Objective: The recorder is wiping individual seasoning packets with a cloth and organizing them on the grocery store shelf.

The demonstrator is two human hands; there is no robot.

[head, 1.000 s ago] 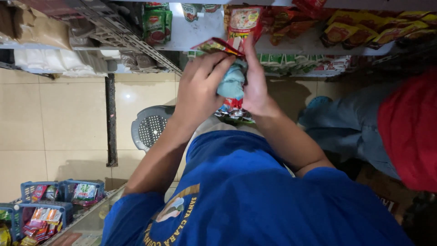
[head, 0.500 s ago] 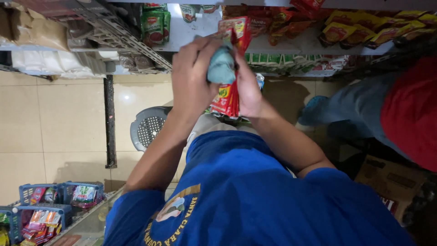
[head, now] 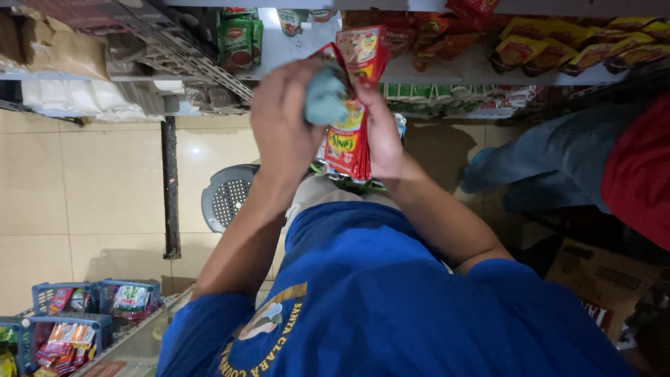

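While the left hand (head: 283, 126) curls around a soft, pale blue-grey cloth (head: 325, 98), fingers closed over the wad so it bulges out between thumb and palm, the right hand (head: 380, 136) grips a flat stack of glossy red sachets (head: 352, 105), fingers pressed along the back and thumb at the front edge. Cloth and sachets touch, held up before the shelf (head: 433, 70) (its white ledge carries more shiny red and yellow packets (head: 558, 49) and green pouches (head: 239, 42)). Below the hands, on the beige tiled floor (head: 84, 188), stands a round grey perforated stool (head: 227, 199), beside a dark upright post (head: 169, 188). Blue plastic baskets (head: 70, 314) of small wrapped goods sit at the lower left. Another person in a red top (head: 638, 167) stands at the right.
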